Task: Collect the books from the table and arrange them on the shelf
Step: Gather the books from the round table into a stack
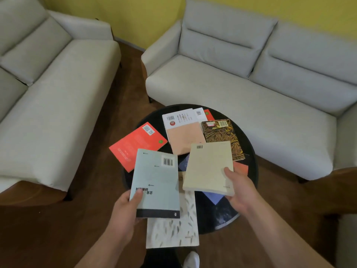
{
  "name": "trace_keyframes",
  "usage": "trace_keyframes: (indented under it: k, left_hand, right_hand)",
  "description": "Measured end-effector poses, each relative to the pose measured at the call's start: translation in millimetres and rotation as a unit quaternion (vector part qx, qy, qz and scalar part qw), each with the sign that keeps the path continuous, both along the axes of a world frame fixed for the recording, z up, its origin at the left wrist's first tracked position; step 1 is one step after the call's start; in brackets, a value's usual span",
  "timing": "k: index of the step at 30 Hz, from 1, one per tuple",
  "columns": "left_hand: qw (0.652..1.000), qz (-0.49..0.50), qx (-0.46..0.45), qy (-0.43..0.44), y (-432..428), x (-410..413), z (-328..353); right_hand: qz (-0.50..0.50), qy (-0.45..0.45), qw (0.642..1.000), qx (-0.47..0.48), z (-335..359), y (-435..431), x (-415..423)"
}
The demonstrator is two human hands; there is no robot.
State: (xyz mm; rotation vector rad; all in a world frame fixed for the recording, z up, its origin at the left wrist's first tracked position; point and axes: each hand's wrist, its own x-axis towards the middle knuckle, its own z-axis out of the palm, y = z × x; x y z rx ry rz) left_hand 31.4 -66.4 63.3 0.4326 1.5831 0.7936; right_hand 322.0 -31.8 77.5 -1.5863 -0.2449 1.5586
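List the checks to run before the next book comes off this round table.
1. Left hand grips the pale blue book: ok.
2. Right hand grips the cream book: ok.
3. A hand free for another book: not ok, both are full.
4. White leaf-patterned book fully on the black round table: not ok, it overhangs the near edge.
5. Route to the shelf: cannot tell, no shelf in view.

The worktop (251,157) is black and shiny — it shines like glass. The books are paper: the blue book (156,182) and cream book (208,167) look matt, the red book (135,144) a bit glossy. The sofas (251,89) are soft grey cloth. The floor (92,219) is smooth brown wood.
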Motion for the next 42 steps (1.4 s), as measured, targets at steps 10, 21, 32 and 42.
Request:
trace_keyframes:
  k: [10, 21, 32, 42]
  left_hand:
    - [0.894, -0.307, 0.02, 0.325, -61.0, 16.2, -38.2]
    - [0.868, -0.325, 0.091, 0.363, -36.6, 40.9, 6.8]
    - [0.928, -0.097, -0.036, -0.358, -11.2, 38.8, 45.6]
    - [0.902, -0.401, 0.067, 0.143, -31.1, 35.5, 10.2]
  right_hand:
    - [0.031, 0.016, 0.999, 0.001, 1.5, -61.1, 24.6]
    - [0.155, 0.048, 0.985, 0.052, 6.6, -79.6, 18.7]
    - [0.301, -0.174, 0.925, 0.151, 29.2, -61.4, 8.0]
    - [0.255, -0.186, 0.949, -0.016, -42.9, -63.0, -38.8]
